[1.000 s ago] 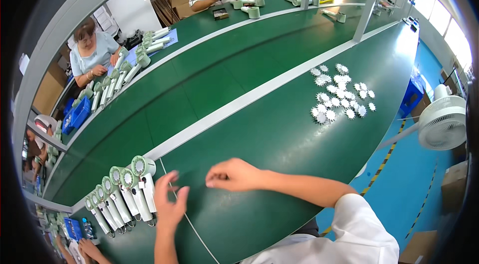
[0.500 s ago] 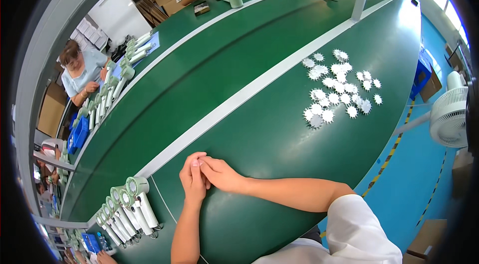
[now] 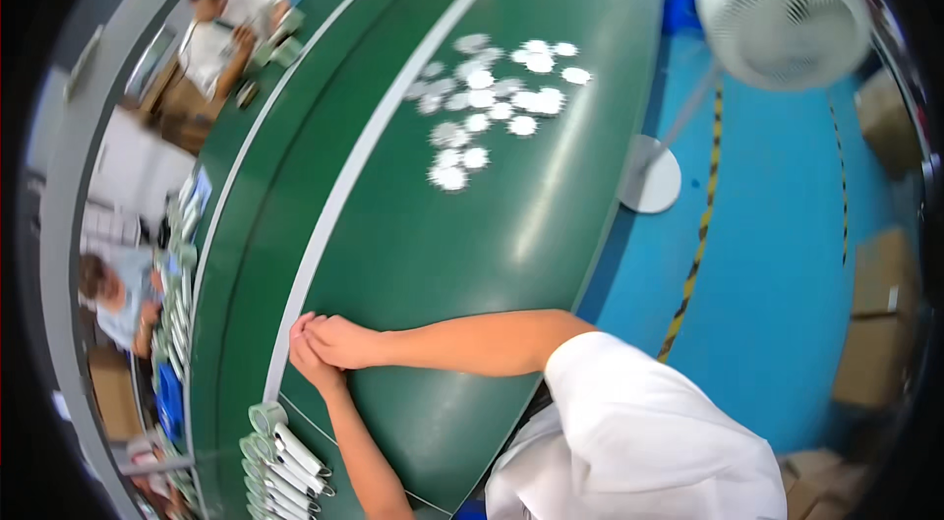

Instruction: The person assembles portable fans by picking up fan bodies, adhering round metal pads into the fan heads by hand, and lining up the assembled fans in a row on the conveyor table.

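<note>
My left hand [image 3: 311, 361] and my right hand [image 3: 341, 342] are folded together over the green worktop [image 3: 433, 264], close to the pale divider strip [image 3: 322, 235]. Fingers are closed against each other, and no object shows in them. Nearest to them stands a row of white and light green handheld fans [image 3: 295, 456] with wrist straps, at the lower left. Farther up the worktop lies a loose scatter of white, toothed, star-like discs [image 3: 480, 97], slightly blurred.
Across the belt [image 3: 236, 225] two people [image 3: 118, 294] [image 3: 221, 38] sit beside more handheld fans [image 3: 175, 314]. A blue bin [image 3: 170, 402] is there too. On my right stand a white pedestal fan [image 3: 782, 14] and cardboard boxes [image 3: 875, 314] on a blue floor [image 3: 767, 255].
The view has swung to the right, so the worktop and discs sit farther left and more floor shows. My hands remain folded together.
</note>
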Action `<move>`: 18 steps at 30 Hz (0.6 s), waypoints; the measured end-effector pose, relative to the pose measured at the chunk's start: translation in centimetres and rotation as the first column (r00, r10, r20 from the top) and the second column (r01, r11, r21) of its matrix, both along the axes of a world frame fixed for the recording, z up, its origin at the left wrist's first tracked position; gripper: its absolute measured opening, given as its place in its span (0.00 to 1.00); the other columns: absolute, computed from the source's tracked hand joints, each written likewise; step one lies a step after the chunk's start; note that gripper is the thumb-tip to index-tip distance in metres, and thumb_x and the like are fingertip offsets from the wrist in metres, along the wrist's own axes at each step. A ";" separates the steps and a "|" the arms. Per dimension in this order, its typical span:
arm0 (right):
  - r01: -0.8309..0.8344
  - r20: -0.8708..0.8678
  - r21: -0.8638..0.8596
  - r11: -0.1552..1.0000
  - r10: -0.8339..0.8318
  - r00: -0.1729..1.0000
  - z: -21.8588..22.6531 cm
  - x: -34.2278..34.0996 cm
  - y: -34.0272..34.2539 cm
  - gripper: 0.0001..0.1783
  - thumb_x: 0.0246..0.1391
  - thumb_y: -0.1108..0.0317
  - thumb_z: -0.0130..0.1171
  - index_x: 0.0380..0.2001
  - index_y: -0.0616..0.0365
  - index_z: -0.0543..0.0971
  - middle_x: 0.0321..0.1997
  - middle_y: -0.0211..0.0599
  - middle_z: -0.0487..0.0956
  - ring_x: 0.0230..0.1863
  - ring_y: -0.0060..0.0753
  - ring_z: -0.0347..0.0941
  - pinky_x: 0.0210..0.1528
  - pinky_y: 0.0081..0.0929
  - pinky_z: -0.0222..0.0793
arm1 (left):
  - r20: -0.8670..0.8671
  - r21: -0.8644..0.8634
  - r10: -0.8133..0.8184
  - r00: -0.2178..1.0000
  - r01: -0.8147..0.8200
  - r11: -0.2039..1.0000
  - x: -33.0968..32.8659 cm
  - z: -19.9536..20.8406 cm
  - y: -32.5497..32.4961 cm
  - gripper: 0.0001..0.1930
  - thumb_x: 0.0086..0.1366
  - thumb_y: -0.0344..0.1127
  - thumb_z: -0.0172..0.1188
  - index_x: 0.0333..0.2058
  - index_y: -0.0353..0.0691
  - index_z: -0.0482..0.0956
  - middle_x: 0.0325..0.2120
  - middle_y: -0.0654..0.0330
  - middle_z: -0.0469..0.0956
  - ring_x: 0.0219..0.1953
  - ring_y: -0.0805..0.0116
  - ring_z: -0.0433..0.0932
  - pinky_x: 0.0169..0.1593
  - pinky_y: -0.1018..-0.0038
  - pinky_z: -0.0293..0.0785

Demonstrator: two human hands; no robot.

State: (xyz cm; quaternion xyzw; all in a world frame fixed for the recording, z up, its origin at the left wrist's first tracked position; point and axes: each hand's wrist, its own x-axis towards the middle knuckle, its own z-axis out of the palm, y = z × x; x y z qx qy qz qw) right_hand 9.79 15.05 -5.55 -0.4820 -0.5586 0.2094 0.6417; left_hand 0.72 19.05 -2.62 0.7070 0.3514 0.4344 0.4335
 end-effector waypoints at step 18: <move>0.154 -0.008 0.038 0.987 -0.154 0.988 1.8 0.1 -4.8 0.18 0.68 0.63 0.42 0.47 0.62 0.78 0.40 0.58 0.83 0.41 0.63 0.79 0.47 0.52 0.75 | -0.133 0.228 0.009 0.991 0.022 0.973 -1.4 -2.7 1.2 0.21 0.77 0.44 0.45 0.41 0.32 0.81 0.37 0.53 0.83 0.39 0.60 0.81 0.46 0.66 0.76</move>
